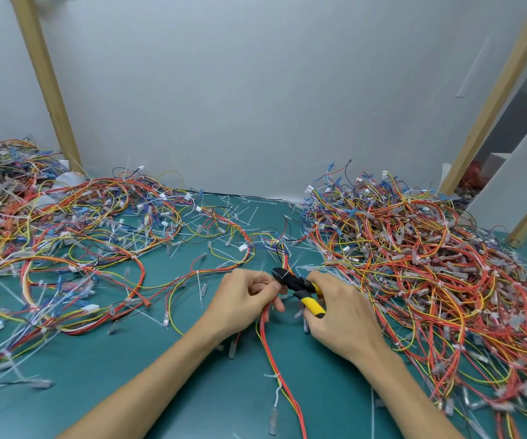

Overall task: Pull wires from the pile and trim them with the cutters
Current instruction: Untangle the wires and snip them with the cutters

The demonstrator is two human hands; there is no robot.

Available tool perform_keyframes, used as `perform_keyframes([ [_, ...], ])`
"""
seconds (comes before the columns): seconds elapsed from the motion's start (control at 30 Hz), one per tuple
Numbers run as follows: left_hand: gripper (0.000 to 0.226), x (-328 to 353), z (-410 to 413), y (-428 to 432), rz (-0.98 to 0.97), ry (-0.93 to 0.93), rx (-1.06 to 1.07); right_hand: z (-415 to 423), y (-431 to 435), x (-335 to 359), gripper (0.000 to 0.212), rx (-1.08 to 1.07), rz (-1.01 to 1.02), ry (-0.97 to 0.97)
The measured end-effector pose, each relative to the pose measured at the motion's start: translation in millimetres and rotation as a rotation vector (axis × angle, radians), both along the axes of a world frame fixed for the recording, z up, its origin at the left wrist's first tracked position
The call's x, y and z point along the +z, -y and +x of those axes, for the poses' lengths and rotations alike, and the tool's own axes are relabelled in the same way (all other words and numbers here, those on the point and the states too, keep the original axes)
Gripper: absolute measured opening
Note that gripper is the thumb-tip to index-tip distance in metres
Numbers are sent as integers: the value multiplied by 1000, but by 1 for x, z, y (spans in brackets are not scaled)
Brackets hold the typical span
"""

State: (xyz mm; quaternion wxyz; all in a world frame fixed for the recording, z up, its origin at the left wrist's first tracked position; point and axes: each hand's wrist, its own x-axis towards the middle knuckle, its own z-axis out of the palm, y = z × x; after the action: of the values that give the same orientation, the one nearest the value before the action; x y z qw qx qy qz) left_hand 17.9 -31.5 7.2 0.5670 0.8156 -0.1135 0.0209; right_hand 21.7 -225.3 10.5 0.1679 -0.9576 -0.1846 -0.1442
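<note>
My left hand (pixel 245 301) grips a bundle of red and yellow wires (pixel 274 359) that runs from my fist down toward the near table edge. Just to its right, my right hand (pixel 339 315) holds the yellow-handled cutters (pixel 300 288). Their black jaws point left and sit at the wires just above my left fingers. A big tangled pile of wires (pixel 430 264) lies to the right of my hands, and a flatter spread of wires (pixel 81 236) covers the left of the green table (pixel 148 369).
Cut white cable ties and clear terminal sleeves (pixel 202 286) are scattered over the mat. A white wall stands behind the table, with wooden posts at the left (pixel 46 87) and right (pixel 493 96).
</note>
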Motion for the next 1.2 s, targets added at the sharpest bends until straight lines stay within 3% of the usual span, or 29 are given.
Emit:
perform_keyframes([
  [0.27,22,-2,-1,0,265,174,119,1,-1,3,41,-45,-155,45],
  [1.0,23,-7,1,0,305,189,129,-3,-3,6,22,-85,-244,53],
  [1.2,23,-9,3,0,257,172,139,-1,-5,3,30,-106,-254,26],
])
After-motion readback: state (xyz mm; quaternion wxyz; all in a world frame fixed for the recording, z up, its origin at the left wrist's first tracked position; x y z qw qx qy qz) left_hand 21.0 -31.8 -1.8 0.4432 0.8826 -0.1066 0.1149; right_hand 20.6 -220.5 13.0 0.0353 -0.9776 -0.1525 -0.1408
